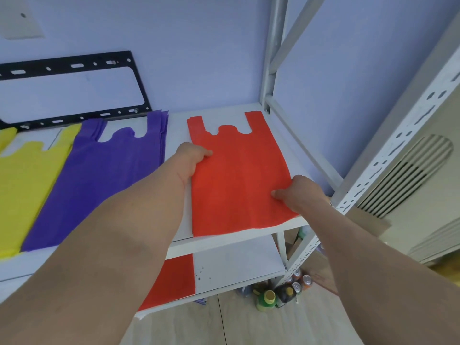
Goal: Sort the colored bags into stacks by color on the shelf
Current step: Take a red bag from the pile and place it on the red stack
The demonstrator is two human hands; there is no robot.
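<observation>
A red bag (236, 170) lies flat on the right part of the white shelf (224, 242), handles toward the wall. My left hand (191, 158) grips its left edge, thumb on top. My right hand (298, 192) pinches its right edge near the front corner. To the left lies a purple stack (104, 180) of bags, and further left a yellow stack (22, 185) reaches the frame edge. Another red bag (171, 280) rests on the lower shelf, partly hidden by my left arm.
A black metal bracket (74, 68) leans on the wall behind the stacks. White perforated shelf posts (388, 155) rise at the right. Bottles and cans (281, 292) stand on the wooden floor below. A vented white unit (408, 175) stands at the far right.
</observation>
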